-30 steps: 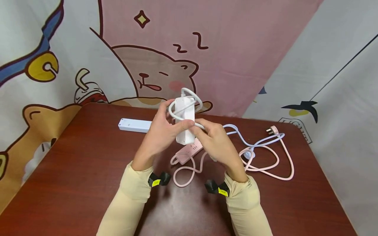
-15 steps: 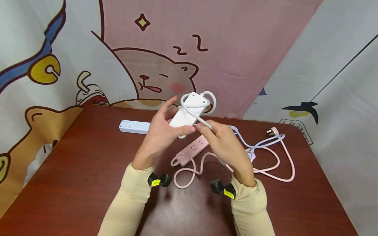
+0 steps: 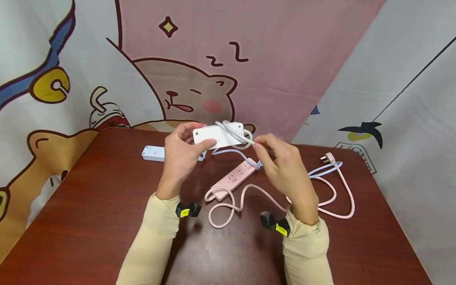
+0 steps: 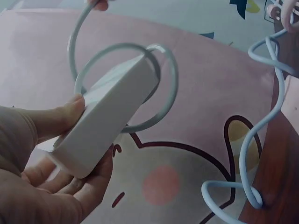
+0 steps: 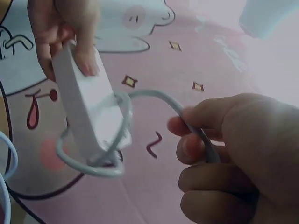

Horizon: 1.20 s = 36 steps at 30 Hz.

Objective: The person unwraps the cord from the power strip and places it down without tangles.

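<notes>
A white power strip [image 3: 210,135] is held up above the table, its screwed underside facing the head camera. My left hand [image 3: 179,152] grips its left end, thumb across the underside and fingers behind, as the left wrist view shows. From the strip's right end comes a white cord [image 5: 163,95], looped around that end. My right hand [image 3: 285,164] pinches the cord between thumb and fingers, just right of the strip; in the right wrist view the cord [image 5: 203,140] runs on into the curled fingers. The cord's far end is hidden by this hand.
On the table [image 3: 117,221] a pink power strip [image 3: 231,180] lies diagonally, its pink cord [image 3: 222,225] looping right to a three-pin plug [image 3: 328,158]. A light blue strip [image 3: 153,153] is partly behind my left hand; its blue cord [image 3: 325,169] reaches right. A printed curtain [image 3: 278,71] hangs behind.
The white strip has turned from upright to nearly level, its looped end now pointing right. My right hand has moved right with the cord, away from the left hand.
</notes>
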Tool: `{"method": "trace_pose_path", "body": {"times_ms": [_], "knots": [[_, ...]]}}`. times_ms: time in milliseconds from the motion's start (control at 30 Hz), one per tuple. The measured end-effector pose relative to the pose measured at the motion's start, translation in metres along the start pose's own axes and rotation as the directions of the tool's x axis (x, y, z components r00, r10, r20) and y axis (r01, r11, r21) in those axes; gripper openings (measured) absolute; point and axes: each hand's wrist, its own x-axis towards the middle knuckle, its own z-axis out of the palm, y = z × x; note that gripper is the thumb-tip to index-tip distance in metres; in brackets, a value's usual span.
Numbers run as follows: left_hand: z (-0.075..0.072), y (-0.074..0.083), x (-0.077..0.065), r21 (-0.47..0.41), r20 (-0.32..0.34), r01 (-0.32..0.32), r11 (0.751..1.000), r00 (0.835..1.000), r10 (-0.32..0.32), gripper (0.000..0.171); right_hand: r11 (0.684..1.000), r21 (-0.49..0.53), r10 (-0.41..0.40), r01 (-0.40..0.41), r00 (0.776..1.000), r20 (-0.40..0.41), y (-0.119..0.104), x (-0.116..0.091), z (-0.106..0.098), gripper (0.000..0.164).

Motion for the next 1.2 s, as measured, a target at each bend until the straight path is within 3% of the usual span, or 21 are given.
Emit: {"method": "trace_pose_path", "body": {"times_ms": [100, 400, 700, 1000, 1200], "knots": [[-0.003, -0.003, 0.002, 0.032, 0.029, -0.032, 0.999, 0.999, 0.031, 0.043, 0.999, -0.001, -0.044, 0.044, 0.999, -0.021, 0.008, 0.0, -0.003, 0.01], [-0.007, -0.006, 0.003, 0.117, 0.132, -0.068, 0.991, 0.99, 0.053, 0.041, 0.998, 0.007, -0.057, 0.057, 0.995, -0.078, 0.019, -0.001, -0.008, 0.011], [-0.011, -0.009, 0.004, 0.045, 0.246, -0.078, 0.996, 0.967, 0.065, 0.042, 1.0, -0.002, 0.001, -0.002, 0.992, -0.126, 0.023, -0.003, -0.012, 0.011], [-0.017, -0.013, 0.007, -0.035, 0.339, -0.011, 0.999, 0.941, 0.022, 0.042, 0.999, 0.001, 0.043, -0.043, 0.99, -0.138, 0.029, -0.003, -0.012, 0.012], [-0.019, -0.015, 0.008, -0.167, 0.411, 0.032, 0.985, 0.911, 0.04, 0.046, 0.997, -0.017, 0.074, -0.078, 0.986, -0.149, 0.035, -0.004, -0.013, 0.013]]}}
